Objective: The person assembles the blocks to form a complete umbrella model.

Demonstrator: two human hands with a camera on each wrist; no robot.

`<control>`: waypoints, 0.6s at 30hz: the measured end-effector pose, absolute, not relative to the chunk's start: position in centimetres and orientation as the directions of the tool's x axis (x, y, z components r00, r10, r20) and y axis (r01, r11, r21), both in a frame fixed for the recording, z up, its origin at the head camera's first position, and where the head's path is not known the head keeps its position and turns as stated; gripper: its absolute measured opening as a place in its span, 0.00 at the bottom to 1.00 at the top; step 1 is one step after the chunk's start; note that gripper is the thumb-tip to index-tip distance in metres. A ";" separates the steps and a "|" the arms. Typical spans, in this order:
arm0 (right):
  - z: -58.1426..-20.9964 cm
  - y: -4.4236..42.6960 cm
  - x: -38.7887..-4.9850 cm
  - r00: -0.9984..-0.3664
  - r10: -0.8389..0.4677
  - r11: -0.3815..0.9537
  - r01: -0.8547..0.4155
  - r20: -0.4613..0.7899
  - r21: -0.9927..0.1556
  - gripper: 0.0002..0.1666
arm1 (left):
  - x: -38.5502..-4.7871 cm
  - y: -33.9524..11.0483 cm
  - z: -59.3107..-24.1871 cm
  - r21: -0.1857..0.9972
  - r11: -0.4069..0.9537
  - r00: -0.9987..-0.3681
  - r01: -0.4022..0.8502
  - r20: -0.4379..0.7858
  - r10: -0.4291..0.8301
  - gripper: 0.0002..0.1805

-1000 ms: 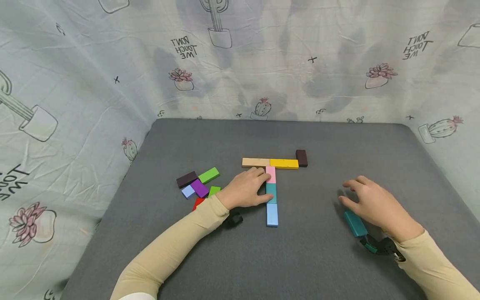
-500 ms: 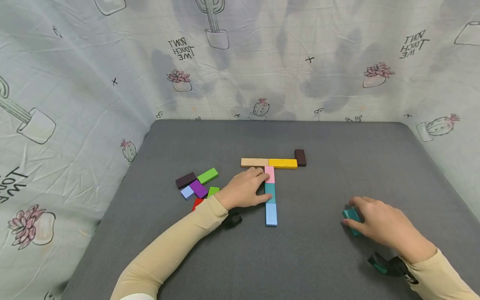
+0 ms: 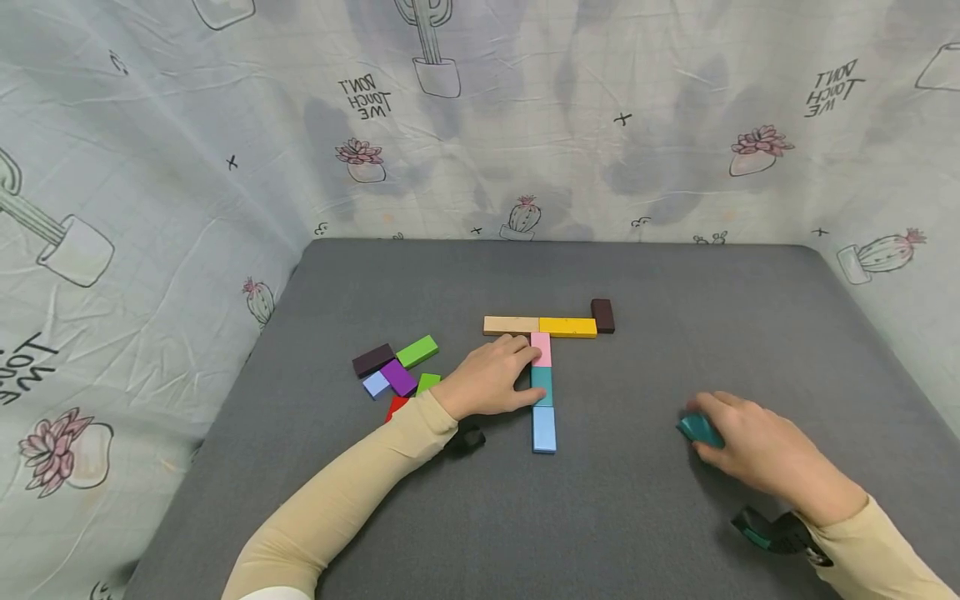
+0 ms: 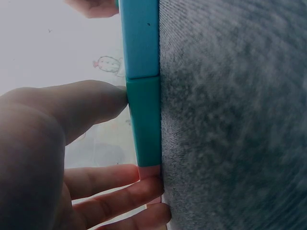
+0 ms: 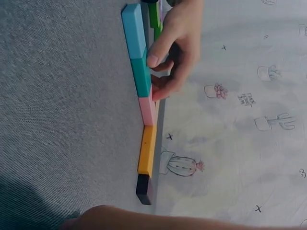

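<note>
My left hand [image 3: 487,379] rests against a column of flat blocks. Its thumb touches the teal block [image 4: 145,122] and its fingertips lie at the pink block [image 3: 541,350]; in the left wrist view the fingers are fairly straight. A light blue block [image 3: 544,430] forms the column's near end. At the far end, a tan block [image 3: 512,325] and a yellow block [image 3: 567,327] make a crosswise row, with a dark brown block [image 3: 603,316] at its right end. Off to the right, my right hand [image 3: 768,450] pinches another teal block [image 3: 701,430], partly hidden by the fingers.
Left of the left hand lies a loose group: a dark block [image 3: 372,360], a purple block [image 3: 399,377], a small light blue block [image 3: 377,384], a green block [image 3: 417,351], another green one and a red block [image 3: 396,406]. Patterned cloth [image 3: 570,125] borders the grey table [image 3: 630,533].
The right hand has come back toward the near right and taken hold of the teal block, which is now turned and tilted between its fingers. The left hand has stayed put.
</note>
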State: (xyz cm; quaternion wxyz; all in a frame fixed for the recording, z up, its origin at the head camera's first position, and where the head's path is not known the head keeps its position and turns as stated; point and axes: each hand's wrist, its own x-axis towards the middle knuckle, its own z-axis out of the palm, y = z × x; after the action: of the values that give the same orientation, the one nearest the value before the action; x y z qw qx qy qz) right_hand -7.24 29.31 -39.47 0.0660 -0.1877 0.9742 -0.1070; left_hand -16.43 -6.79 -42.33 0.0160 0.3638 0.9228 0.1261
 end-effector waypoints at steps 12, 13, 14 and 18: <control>-38.6 27.8 -11.5 -0.902 -0.427 0.861 -0.429 0.069 -0.275 0.22 | -16.3 -6.8 -42.3 0.238 0.698 -0.729 0.675 0.069 0.682 0.30; -38.4 27.6 -11.9 -0.900 -0.429 0.858 -0.432 0.077 -0.277 0.22 | -16.3 -6.8 -42.3 0.236 0.698 -0.728 0.676 0.070 0.682 0.30; -38.3 27.3 -12.4 -0.899 -0.429 0.856 -0.434 0.084 -0.282 0.22 | -16.3 -6.8 -42.3 0.232 0.698 -0.728 0.677 0.071 0.682 0.30; -37.7 26.3 -14.4 -0.894 -0.433 0.844 -0.447 0.116 -0.298 0.23 | -16.2 -6.7 -42.2 0.222 0.701 -0.729 0.677 0.071 0.681 0.30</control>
State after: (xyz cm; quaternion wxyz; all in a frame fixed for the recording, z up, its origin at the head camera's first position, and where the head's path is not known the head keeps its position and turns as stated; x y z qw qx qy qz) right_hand -14.42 26.30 -37.70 -0.0220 -0.2292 0.9598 -0.1603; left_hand -16.24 -6.69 -42.22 0.0082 0.3681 0.9223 0.1173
